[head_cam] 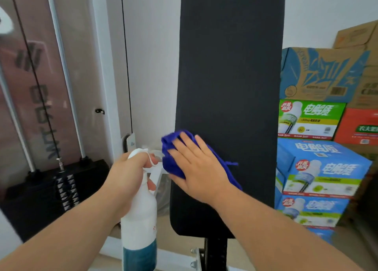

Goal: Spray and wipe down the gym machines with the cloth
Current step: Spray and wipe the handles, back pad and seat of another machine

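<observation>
Pad: black upright back pad (229,76), centre of scene.
Cloth: blue (172,148), lying on the pad's lower left edge beneath my right hand.
Right hand: (197,168) palm flat on the cloth, fingers straight and slightly spread, pressing.
Left hand: (124,174) fingers curled round the bottle neck, one on the trigger, just left of the pad.
Spray bottle: (139,219) white, blue base, upright, nozzle toward the cloth.
Step, my judgement: wiping the pad's lower part.
Method: I would press evenly and overlap strokes edge to edge, working upward.
Risk: the cloth's loose tail may bunch.
Surroundings: weight stack (41,189) left; cartons (319,168) right.
</observation>
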